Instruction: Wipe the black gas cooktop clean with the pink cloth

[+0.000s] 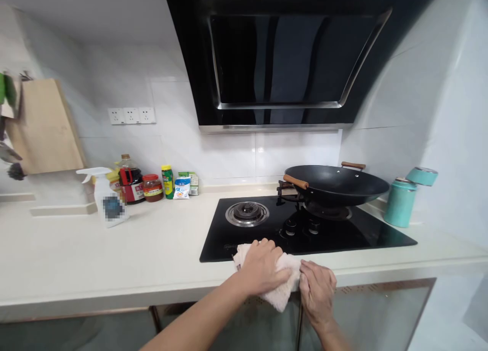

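While my left hand presses on the pale cloth, its fingers lie close together, bent over the top and clamped on it; my right hand has its fingers together too, pinching the cloth's right corner by the counter's edge; the cloth itself rests across the front rim of the black stove and the white counter, its lower end drooping over the front. Beyond my knuckles sit two knobs; the wok stands on the right burner, with a green flask beside it; off to my left, well apart, stands a spray bottle, upright near a red-lidded jar.
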A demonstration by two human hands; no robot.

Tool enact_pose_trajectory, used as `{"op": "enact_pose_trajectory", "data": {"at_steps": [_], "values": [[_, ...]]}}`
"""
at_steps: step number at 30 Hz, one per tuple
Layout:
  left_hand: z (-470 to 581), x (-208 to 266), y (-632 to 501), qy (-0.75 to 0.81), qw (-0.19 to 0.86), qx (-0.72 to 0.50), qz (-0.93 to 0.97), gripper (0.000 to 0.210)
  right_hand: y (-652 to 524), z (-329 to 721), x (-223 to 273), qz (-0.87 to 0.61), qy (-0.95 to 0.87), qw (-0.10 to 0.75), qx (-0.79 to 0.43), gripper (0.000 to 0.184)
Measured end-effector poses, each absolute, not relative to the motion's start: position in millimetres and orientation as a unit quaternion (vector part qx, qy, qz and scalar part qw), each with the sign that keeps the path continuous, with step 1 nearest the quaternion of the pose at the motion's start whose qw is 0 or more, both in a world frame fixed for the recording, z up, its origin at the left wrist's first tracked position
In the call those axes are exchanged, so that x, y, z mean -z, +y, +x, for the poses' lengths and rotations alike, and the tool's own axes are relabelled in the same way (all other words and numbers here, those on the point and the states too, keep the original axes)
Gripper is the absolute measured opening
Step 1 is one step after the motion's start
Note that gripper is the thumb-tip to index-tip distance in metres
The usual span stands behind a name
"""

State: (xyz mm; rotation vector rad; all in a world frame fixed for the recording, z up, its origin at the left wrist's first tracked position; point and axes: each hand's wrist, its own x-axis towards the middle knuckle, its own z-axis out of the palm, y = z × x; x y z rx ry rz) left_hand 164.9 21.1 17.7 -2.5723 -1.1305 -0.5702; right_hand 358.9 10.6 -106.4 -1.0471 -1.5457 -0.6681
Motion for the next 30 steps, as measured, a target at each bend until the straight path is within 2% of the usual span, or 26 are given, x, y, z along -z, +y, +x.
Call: {"op": "enact_pose_trajectory", "data": {"at_steps": [4, 12, 17, 21, 25, 30], "values": [[167, -8, 11, -0.384, 0.145, 0.231, -0.882, 0.034, 9, 363, 110, -0.453, -0.661, 0.539, 0.260, 0.024], [176, 6, -10, -0.356, 0.117, 0.268, -0.888, 0.041, 9, 377, 120, -0.414, -0.654, 0.600, 0.202, 0.034], [195, 9, -9, -0.333, 0.075, 0.259, -0.904, 0.060, 10, 379, 125, -0.428, -0.626, 0.631, 0.164, 0.043], [198, 14, -5, -0.347, 0.065, 0.254, -0.901, 0.056, 8, 381, 126, -0.438, -0.631, 0.619, 0.166, 0.046], [182, 18, -10, -0.356, 0.092, 0.273, -0.889, 0.056, 6, 386, 123, -0.430, -0.667, 0.579, 0.186, 0.041], [131, 11, -16, -0.383, 0.104, 0.279, -0.875, 0.049, 2, 382, 115, -0.438, -0.689, 0.530, 0.228, 0.024]]}}
